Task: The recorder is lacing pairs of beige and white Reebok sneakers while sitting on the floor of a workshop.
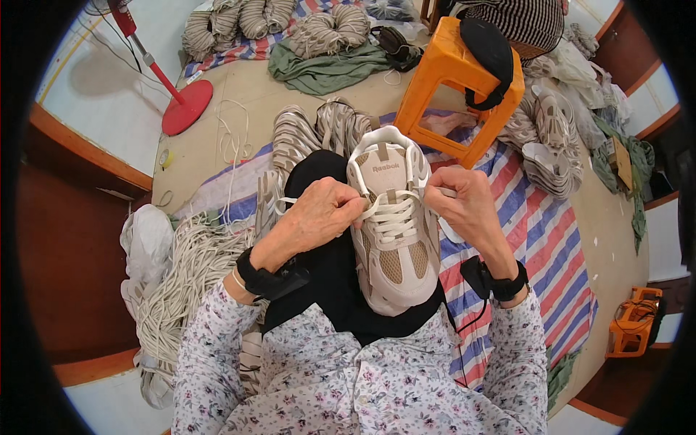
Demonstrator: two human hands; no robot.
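A beige and white sneaker [394, 246] rests on my lap, toe toward me, tongue pointing away. White laces [394, 217] run across its eyelets. My left hand [321, 212] pinches a lace end at the shoe's left side near the top eyelets. My right hand [465, 199] holds the other lace end, pulled out to the shoe's right. Both wrists wear black straps. My lap is covered by black cloth [330, 275].
A heap of white laces [185, 279] lies at my left. Rows of beige sneakers [312, 130] sit ahead and more sneakers [547, 138] at right, on a striped tarp [540, 239]. An orange stool [453, 80] stands ahead; a red fan base [187, 106] at far left.
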